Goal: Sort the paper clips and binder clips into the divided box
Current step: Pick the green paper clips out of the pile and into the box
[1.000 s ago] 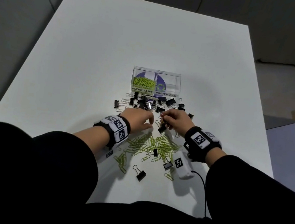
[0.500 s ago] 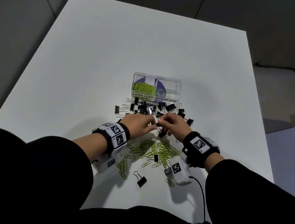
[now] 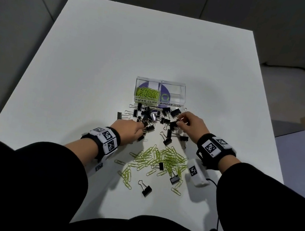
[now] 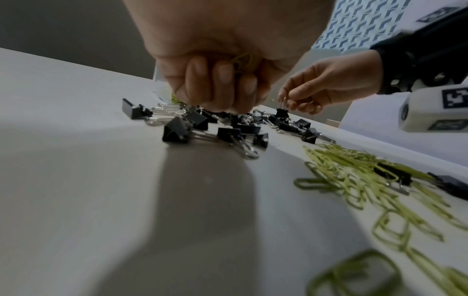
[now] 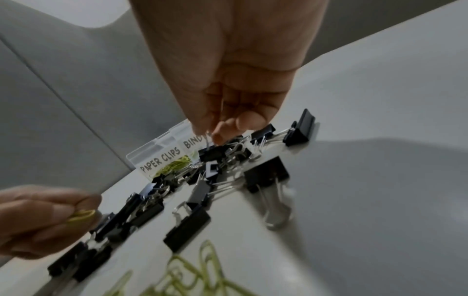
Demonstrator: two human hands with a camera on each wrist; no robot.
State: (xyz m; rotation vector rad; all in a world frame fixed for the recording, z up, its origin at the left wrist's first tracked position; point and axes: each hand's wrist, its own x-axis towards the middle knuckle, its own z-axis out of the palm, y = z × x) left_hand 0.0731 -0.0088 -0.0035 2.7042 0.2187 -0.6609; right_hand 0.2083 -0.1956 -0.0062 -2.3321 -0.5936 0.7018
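Lime-green paper clips (image 3: 163,160) lie strewn near the front edge of a white table (image 3: 95,68), with black binder clips (image 3: 147,116) on silver wire handles clustered behind them. A clear divided box (image 3: 180,92) toward the table's middle bears black hand-lettered labels, shows a purple disc beneath, and holds more green clips in its left compartment. Black wristbands (image 3: 215,146) carry white tags printed with black square codes; the sleeves (image 3: 21,175) are black.
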